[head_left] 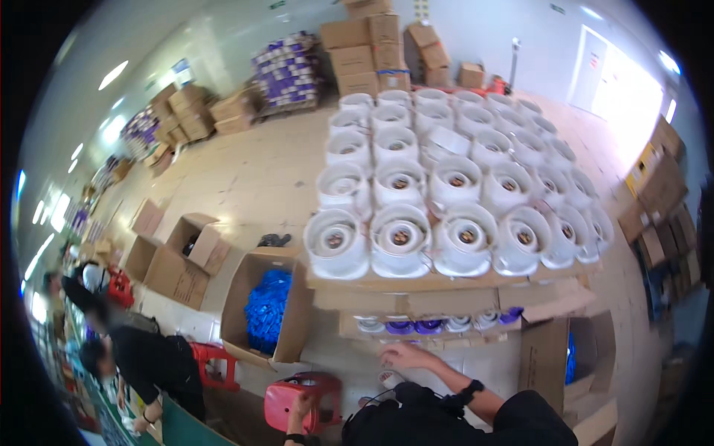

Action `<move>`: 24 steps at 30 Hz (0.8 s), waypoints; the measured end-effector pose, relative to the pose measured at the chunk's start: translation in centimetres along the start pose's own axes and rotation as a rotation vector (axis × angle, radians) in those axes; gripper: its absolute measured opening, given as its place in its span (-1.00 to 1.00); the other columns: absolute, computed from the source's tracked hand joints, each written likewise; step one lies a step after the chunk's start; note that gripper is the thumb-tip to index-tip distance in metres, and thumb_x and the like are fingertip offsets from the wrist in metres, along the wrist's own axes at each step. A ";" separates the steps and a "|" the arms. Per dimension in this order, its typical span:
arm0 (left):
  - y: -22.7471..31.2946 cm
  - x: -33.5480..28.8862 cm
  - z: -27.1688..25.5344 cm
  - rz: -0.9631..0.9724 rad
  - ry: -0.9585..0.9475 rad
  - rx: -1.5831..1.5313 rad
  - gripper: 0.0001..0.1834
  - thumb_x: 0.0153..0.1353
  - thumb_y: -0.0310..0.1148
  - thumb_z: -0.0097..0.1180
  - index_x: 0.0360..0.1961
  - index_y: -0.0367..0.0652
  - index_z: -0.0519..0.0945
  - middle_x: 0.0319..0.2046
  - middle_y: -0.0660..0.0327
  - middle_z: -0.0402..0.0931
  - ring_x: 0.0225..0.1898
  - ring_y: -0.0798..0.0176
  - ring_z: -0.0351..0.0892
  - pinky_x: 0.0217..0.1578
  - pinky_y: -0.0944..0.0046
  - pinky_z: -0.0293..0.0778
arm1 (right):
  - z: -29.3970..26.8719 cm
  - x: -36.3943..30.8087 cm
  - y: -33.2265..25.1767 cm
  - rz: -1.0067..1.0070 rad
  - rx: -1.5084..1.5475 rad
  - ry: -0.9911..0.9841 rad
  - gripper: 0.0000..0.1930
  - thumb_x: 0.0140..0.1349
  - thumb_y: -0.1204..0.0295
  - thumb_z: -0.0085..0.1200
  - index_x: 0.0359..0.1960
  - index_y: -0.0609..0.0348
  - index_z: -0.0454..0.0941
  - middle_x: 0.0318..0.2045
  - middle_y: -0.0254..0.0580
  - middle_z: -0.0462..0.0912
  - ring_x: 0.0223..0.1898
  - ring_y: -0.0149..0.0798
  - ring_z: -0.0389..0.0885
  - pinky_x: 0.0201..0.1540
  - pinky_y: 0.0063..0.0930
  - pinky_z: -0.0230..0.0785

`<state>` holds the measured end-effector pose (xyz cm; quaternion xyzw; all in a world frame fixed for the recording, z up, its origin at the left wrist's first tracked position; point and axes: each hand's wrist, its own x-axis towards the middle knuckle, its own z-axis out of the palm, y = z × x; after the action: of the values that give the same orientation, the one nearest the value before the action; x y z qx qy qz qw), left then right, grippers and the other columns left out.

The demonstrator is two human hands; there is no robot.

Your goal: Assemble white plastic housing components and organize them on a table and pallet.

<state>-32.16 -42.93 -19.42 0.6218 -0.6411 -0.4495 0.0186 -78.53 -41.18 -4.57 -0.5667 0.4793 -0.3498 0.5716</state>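
Observation:
My left hand (300, 410) is low in the view, in front of or against a red plastic stool (281, 400). Its fingers are too small and blurred to show whether they grip the stool. With fingers loosely stretched to the left and nothing visible in them, my right hand (405, 356) reaches across in front of my body. Just beyond it is the lower layer of a stack, where purple and white round parts (429, 326) show under cardboard. On top, several white round housings (332, 241) with coppery centres stand in rows on a cardboard sheet (416, 283).
An open carton (236, 308) of blue packets (268, 311) stands left of the stack; another open carton (543, 357) is at the right. People in dark clothes (152, 364) work at a green bench on the left, beside a second red stool (216, 366). Stacked boxes (353, 56) line the far wall.

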 end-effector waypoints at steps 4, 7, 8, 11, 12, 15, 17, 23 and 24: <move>17.8 1.2 -10.4 0.379 0.352 -0.027 -0.82 0.14 -0.47 0.13 -0.23 -0.31 0.56 -0.36 -0.06 0.62 -0.31 0.03 0.65 -0.30 0.15 0.52 | -5.1 -7.2 -13.9 -0.065 -0.157 0.364 -0.83 0.29 0.50 -0.03 -0.18 0.27 0.59 -0.32 -0.16 0.69 -0.26 -0.33 0.65 -0.15 -0.43 0.48; 33.8 0.1 -15.9 0.807 0.594 -0.010 -0.68 0.12 -0.49 0.13 -0.06 -0.29 0.51 -0.16 -0.05 0.55 -0.09 -0.04 0.55 -0.03 0.16 0.44 | -8.6 -9.3 -21.8 -0.156 -0.291 0.557 -0.88 0.22 0.56 0.02 -0.26 0.27 0.59 -0.38 -0.12 0.67 -0.30 -0.27 0.65 -0.15 -0.36 0.47; 38.5 -1.0 -16.6 0.813 0.619 -0.011 -0.63 0.08 -0.47 0.16 -0.04 -0.26 0.51 -0.07 -0.02 0.52 0.01 -0.06 0.48 0.06 0.12 0.38 | -9.2 -8.7 -23.6 -0.262 -0.458 0.592 -0.89 0.19 0.57 0.03 -0.27 0.26 0.58 -0.37 -0.11 0.66 -0.29 -0.20 0.64 -0.13 -0.35 0.45; 46.2 0.4 -18.4 1.103 0.687 0.265 -0.47 0.01 -0.36 0.24 0.05 -0.21 0.45 -0.02 0.03 0.49 0.04 -0.06 0.43 0.13 0.06 0.31 | -10.4 -4.2 -27.3 -0.545 -0.882 0.587 -0.78 0.09 0.58 0.08 -0.19 0.24 0.55 -0.32 -0.08 0.59 -0.23 -0.01 0.58 -0.06 -0.29 0.43; 47.6 0.9 -19.3 1.209 0.685 0.370 -0.42 -0.01 -0.33 0.26 0.09 -0.19 0.42 0.00 0.03 0.49 0.05 -0.04 0.43 0.14 0.05 0.30 | -10.1 -2.1 -28.1 -0.573 -0.870 0.558 -0.78 0.09 0.58 0.08 -0.19 0.24 0.55 -0.32 -0.08 0.59 -0.23 -0.01 0.58 -0.06 -0.29 0.43; 51.5 2.9 -18.7 1.242 0.475 0.563 -0.26 -0.10 -0.32 0.31 0.18 -0.17 0.37 0.01 0.09 0.50 0.06 0.02 0.46 0.14 0.06 0.30 | -10.4 3.1 -27.8 -0.579 -1.134 0.593 -0.63 0.03 0.54 0.11 -0.04 0.19 0.48 -0.24 -0.02 0.56 -0.13 0.04 0.56 -0.01 -0.22 0.42; 51.9 3.9 -18.8 1.257 0.410 0.612 -0.19 -0.17 -0.33 0.34 0.21 -0.15 0.36 -0.01 0.11 0.53 0.04 0.04 0.49 0.09 0.07 0.35 | -10.8 6.1 -27.0 -0.175 -1.255 0.533 -0.49 0.00 0.50 0.13 0.07 0.21 0.39 -0.14 0.10 0.56 -0.07 0.09 0.56 0.03 -0.12 0.40; 50.5 6.7 -15.9 1.474 0.641 0.322 -0.64 -0.13 -0.43 0.21 -0.20 -0.11 0.58 -0.27 0.09 0.58 -0.13 -0.01 0.59 -0.14 0.03 0.51 | -11.8 6.6 -25.8 0.082 -1.239 0.358 -0.38 -0.14 0.40 0.25 0.06 0.27 0.43 -0.09 0.20 0.58 -0.04 0.21 0.54 0.03 -0.02 0.39; 51.1 8.1 -14.2 1.280 0.598 0.491 -0.80 -0.12 -0.34 0.16 -0.40 -0.13 0.63 -0.47 0.06 0.60 -0.38 -0.02 0.63 -0.42 0.04 0.53 | -12.0 6.4 -25.2 0.022 -1.264 0.403 -0.45 -0.18 0.40 0.28 -0.04 0.27 0.50 -0.14 0.20 0.59 -0.07 0.24 0.53 0.01 0.00 0.39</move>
<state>-65.64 -66.45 15.33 0.2090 -0.9273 -0.0065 0.3106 -84.32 -53.85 20.48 -0.7113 0.6957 -0.0946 0.0318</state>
